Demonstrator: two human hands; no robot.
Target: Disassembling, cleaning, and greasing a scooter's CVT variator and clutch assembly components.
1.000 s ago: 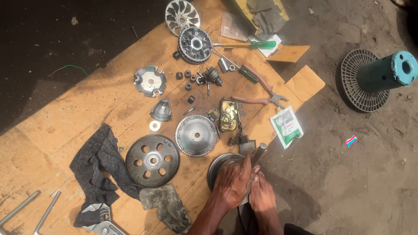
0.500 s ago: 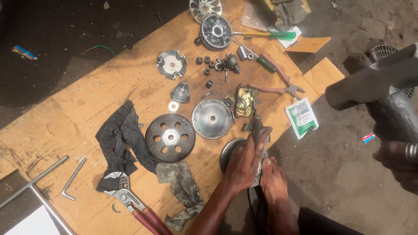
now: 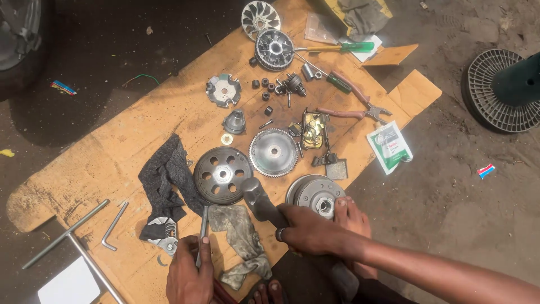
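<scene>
The right hand (image 3: 315, 231) closes its grip on a dark tool handle (image 3: 261, 202) that slants up-left, just beside the round clutch assembly (image 3: 316, 195), the nearer hand to it. The left hand (image 3: 188, 273) wraps a slim, upright metal rod (image 3: 203, 231), possibly a wrench, on the plywood board (image 3: 129, 146).

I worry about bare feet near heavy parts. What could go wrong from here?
The right hand grips a dark tool beside a bare foot that rests against the round metal part; a slip could well hit the toes. Small dark pieces lie loose on the wooden board, with dirt all around, so a knock might scatter them.
</scene>
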